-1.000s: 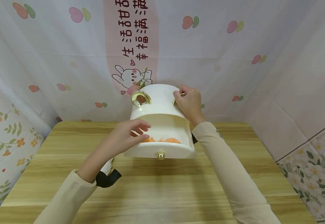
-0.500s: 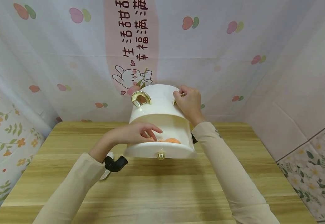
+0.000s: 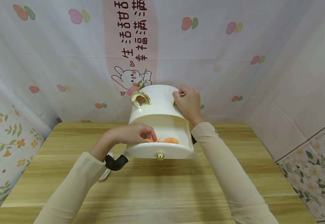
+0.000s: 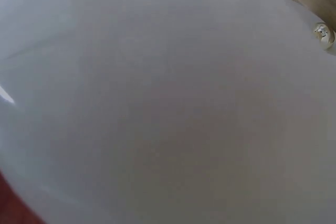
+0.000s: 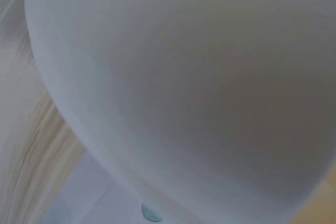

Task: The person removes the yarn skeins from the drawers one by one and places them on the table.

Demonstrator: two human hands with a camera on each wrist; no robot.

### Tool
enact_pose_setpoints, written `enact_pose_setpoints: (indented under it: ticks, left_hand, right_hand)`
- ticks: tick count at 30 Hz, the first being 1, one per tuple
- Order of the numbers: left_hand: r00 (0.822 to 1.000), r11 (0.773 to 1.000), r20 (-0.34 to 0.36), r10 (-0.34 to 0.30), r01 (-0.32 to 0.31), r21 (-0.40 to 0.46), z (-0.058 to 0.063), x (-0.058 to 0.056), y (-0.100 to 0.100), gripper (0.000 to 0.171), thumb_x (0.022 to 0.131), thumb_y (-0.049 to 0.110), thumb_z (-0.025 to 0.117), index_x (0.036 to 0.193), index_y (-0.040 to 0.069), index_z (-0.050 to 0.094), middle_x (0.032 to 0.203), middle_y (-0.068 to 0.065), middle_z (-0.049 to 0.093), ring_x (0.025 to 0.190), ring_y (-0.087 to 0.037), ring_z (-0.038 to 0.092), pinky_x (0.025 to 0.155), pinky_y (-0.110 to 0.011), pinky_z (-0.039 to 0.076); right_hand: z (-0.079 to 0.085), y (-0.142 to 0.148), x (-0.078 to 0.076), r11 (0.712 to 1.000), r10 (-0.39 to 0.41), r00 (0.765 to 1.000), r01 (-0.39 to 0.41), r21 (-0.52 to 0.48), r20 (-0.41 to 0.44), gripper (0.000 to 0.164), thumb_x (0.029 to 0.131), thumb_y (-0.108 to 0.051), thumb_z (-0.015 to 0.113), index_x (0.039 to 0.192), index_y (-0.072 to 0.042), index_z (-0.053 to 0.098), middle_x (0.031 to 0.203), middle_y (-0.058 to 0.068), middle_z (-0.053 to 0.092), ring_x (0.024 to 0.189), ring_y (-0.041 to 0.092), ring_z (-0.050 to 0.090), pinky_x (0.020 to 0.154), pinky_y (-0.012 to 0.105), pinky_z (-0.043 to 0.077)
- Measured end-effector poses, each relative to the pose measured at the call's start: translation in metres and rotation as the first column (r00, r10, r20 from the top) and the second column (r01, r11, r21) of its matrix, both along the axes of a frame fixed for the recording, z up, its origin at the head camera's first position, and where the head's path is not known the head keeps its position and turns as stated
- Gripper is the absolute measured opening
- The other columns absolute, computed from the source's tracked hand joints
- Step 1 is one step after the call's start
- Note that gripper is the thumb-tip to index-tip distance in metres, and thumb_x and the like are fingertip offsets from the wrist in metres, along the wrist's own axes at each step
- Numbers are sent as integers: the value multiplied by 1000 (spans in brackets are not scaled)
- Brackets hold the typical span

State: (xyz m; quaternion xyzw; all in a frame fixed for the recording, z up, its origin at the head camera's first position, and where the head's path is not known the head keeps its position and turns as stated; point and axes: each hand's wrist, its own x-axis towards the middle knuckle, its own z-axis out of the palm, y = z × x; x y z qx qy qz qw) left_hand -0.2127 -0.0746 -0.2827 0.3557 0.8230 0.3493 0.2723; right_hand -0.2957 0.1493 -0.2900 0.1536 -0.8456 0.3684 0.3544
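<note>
In the head view a white rounded storage box [image 3: 161, 104] has its front drawer [image 3: 143, 151] pulled out, with a gold knob [image 3: 160, 156] on it. Soft orange things [image 3: 170, 141] lie inside, partly behind the drawer front. My left hand [image 3: 135, 133] reaches over the drawer's left rim, its bent fingers down among them. Its thumb and some fingertips are hidden, so I cannot tell whether it pinches one. My right hand [image 3: 190, 101] grips the right gold handle on the box. The box's white surface [image 5: 173, 93] fills most of the right wrist view.
The left gold ring handle [image 3: 140, 99] stands out from the box. Under my left wrist lies a white object [image 3: 104, 175] on the wooden table [image 3: 162, 189]. A black wrist mount [image 3: 117, 162] hangs beside the drawer. Printed cloth [image 3: 201, 71] hangs close behind the box.
My left hand has moved right and into the drawer, and its fingers have bent down over the orange things. My right hand stays on the handle.
</note>
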Motion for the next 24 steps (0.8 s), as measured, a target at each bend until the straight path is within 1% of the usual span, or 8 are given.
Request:
enact_pose_setpoints:
  ticks: [3,7,11,13,18,21,24]
  left_hand:
    - [1000,1000,-28,14,-13,23,-1,2,-2,13,89,9,57,100,3,62,81,-3,61,75,-10,54,71,-25,44]
    - [997,997,-64,38,-34,75,-4,4,-3,12,88,9,59,98,4,62,80,-2,62,73,-11,54,70,-25,45]
    - [992,989,-107,70,-56,134,-9,4,-5,13,87,10,60,99,6,62,84,-2,63,75,-12,54,71,-27,45]
    - [989,983,-113,93,-73,167,-10,6,-7,15,86,11,60,100,8,62,90,-2,64,78,-13,55,73,-29,46]
    - [983,954,-85,165,-138,265,-10,10,-12,18,85,12,62,103,9,62,94,-3,65,84,-16,56,74,-31,46]
    - [972,931,-80,223,-188,312,-10,12,-17,19,86,14,64,104,9,62,92,-3,64,86,-18,56,73,-29,45]
    - [959,902,-52,280,-244,356,-10,14,-23,19,87,15,64,105,9,62,95,-5,62,86,-19,55,72,-27,45]
  right_hand:
    - [0,-1,1,1000,0,1000,0,0,-8,26,77,-10,54,53,-10,42,48,-1,36,49,16,32,51,25,26]
    - [0,-1,1,1000,-5,1000,5,4,-20,26,76,-10,54,53,-9,42,48,1,38,49,16,32,51,24,25]
    - [-1,-1,1,1000,-6,999,7,12,-36,26,77,-10,54,54,-8,43,48,2,39,49,16,33,51,25,26]
    - [-2,-1,1,1000,-6,999,7,12,-43,26,77,-9,55,54,-8,43,48,2,40,49,16,34,51,25,27]
    - [-1,-1,2,1000,-9,999,9,4,-41,26,76,-9,55,53,-8,43,47,1,39,48,15,34,50,24,26]
    - [-1,-1,2,1000,-12,999,12,6,-37,26,77,-9,55,53,-9,43,47,-1,38,48,15,33,49,24,25]
    - [-1,-1,2,1000,-13,999,14,8,-32,26,77,-9,55,54,-8,43,47,0,38,48,15,33,49,24,24]
